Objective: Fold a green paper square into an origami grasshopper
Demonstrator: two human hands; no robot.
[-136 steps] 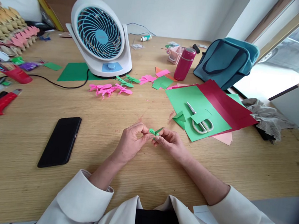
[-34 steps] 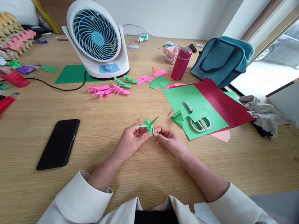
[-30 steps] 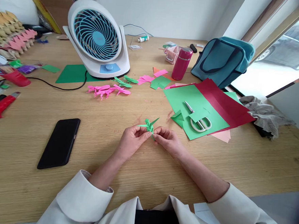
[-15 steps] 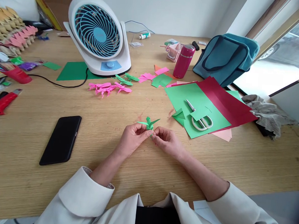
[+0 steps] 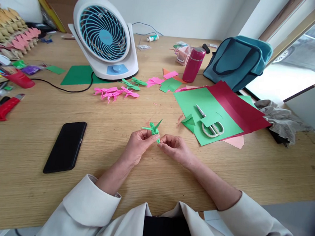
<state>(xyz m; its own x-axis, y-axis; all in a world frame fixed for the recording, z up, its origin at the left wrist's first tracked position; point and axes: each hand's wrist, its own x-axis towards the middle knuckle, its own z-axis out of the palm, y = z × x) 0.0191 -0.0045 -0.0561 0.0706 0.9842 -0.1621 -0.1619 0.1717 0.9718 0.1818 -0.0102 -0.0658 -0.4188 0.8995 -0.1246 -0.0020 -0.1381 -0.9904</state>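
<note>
A small green origami figure (image 5: 154,128) with thin pointed limbs is held above the middle of the table. My left hand (image 5: 138,145) pinches its body between thumb and fingers. At its lower right tip, the thumb and forefinger of my right hand (image 5: 175,148) pinch a narrow point of the paper. Parts of the figure are hidden behind the left fingers. Farther back lie several folded pink figures (image 5: 116,93) and green figures (image 5: 131,84).
Scissors (image 5: 212,129) rest on green sheets (image 5: 184,97), beside a folded green piece (image 5: 188,123) and dark red paper (image 5: 239,109). A black phone (image 5: 66,147) lies left of my hands. Behind stand a fan (image 5: 105,39), a pink flask (image 5: 194,65) and a teal bag (image 5: 237,62).
The green figure has tilted and shifted slightly left, so more of its lower point shows between my hands. Both hands keep their pinch.
</note>
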